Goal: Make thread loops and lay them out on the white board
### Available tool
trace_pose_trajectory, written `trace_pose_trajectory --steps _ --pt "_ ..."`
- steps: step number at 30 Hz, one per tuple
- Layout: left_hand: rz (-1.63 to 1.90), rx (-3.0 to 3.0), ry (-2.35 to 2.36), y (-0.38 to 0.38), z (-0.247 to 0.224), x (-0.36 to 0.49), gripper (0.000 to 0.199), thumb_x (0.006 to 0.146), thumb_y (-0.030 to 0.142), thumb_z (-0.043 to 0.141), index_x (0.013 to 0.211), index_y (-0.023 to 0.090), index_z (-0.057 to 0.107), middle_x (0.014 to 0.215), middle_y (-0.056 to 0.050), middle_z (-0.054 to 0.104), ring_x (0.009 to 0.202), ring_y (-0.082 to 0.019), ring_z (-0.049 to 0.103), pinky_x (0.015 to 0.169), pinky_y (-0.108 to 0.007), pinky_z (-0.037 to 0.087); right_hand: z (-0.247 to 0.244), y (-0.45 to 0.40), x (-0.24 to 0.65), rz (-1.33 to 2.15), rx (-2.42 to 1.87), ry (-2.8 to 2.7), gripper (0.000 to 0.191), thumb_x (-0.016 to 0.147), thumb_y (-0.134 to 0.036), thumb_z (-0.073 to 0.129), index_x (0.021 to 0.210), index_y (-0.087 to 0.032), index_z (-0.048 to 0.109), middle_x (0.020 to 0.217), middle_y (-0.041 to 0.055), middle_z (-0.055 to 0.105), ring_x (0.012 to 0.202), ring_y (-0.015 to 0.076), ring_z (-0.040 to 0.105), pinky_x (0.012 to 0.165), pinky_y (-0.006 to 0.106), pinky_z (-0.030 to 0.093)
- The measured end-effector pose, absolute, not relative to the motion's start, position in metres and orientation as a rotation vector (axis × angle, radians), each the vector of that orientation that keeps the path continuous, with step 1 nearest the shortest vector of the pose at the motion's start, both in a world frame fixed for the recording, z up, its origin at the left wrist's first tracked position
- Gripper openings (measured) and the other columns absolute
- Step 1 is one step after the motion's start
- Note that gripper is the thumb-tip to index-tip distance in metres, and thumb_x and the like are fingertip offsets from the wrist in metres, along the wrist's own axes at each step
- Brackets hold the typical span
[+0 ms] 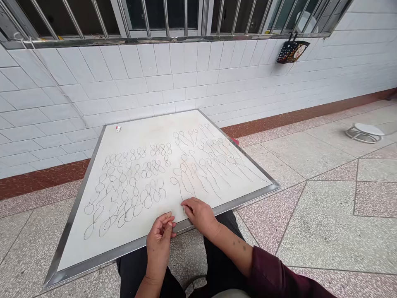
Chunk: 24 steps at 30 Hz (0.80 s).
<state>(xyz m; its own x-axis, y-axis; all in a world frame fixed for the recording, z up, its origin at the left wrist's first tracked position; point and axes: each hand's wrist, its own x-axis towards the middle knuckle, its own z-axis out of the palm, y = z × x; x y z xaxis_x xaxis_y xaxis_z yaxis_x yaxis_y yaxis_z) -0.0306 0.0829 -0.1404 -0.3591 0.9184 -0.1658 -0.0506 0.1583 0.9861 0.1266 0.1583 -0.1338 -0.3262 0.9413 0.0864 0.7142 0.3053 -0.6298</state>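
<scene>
My right hand (pixel 198 213) is at the near edge of the white table, thumb and fingers pinched on the tail of a thin looped wire (pixel 175 181). That wire's loop lies on the tabletop, pointing away from me. My left hand (pixel 160 231) is beside it at the table's rim, thumb and fingertips pressed together. What is between those fingertips, if anything, is too small to make out. Several single-loop wires (pixel 203 163) with long tails lie on the right half. On the left half are rows of wires bent into figure-eights (pixel 125 213).
The white table (pixel 149 126) has a grey metal frame and stands by a tiled wall (pixel 186 80). A small white and red object (pixel 118 129) lies at its far left corner. A patterned bag (pixel 292 51) hangs from the window bars. At right stands a low stool (pixel 366 131).
</scene>
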Motion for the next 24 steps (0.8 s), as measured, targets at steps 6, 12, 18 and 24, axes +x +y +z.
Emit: trace_pose_trajectory --steps 6,12,18,24 --pt "1.329 1.149 1.626 0.084 -0.136 -0.029 0.030 0.081 0.044 0.071 0.106 0.027 0.077 0.113 -0.011 0.073 0.087 -0.026 0.067 0.084 -0.042 0.055 -0.147 0.159 0.131 0.679 -1.325 -2.050 0.023 0.099 -0.021 0.051 0.106 -0.020 0.072 0.099 0.0067 0.072 0.091 0.0197 0.067 0.082 0.030 0.052" --pt "1.250 1.610 1.594 0.090 -0.128 -0.022 0.022 0.087 0.032 0.065 0.104 0.033 0.079 0.109 -0.010 0.075 0.108 -0.033 0.063 0.099 -0.051 0.046 -0.157 0.162 0.138 0.707 -1.198 -1.903 0.022 0.098 -0.020 0.049 0.102 -0.019 0.071 0.091 0.0065 0.070 0.086 0.0195 0.066 0.080 0.031 0.053" --pt "1.151 1.725 1.563 0.093 -0.136 -0.020 0.023 0.089 0.031 0.063 0.105 0.035 0.079 0.112 -0.008 0.075 0.111 -0.034 0.062 0.100 -0.052 0.046 -0.157 0.164 0.139 0.751 -1.148 -1.882 0.023 0.099 -0.019 0.048 0.102 -0.018 0.070 0.092 0.0067 0.070 0.087 0.0196 0.066 0.081 0.032 0.053" --pt "1.206 1.660 1.625 0.092 -0.143 -0.024 0.025 0.091 0.034 0.061 0.110 0.031 0.077 0.113 -0.010 0.073 0.110 -0.030 0.064 0.094 -0.047 0.052 -0.159 0.163 0.138 0.761 -1.111 -1.864 0.022 0.097 -0.018 0.049 0.101 -0.019 0.070 0.089 0.0057 0.069 0.085 0.0196 0.066 0.079 0.032 0.053"
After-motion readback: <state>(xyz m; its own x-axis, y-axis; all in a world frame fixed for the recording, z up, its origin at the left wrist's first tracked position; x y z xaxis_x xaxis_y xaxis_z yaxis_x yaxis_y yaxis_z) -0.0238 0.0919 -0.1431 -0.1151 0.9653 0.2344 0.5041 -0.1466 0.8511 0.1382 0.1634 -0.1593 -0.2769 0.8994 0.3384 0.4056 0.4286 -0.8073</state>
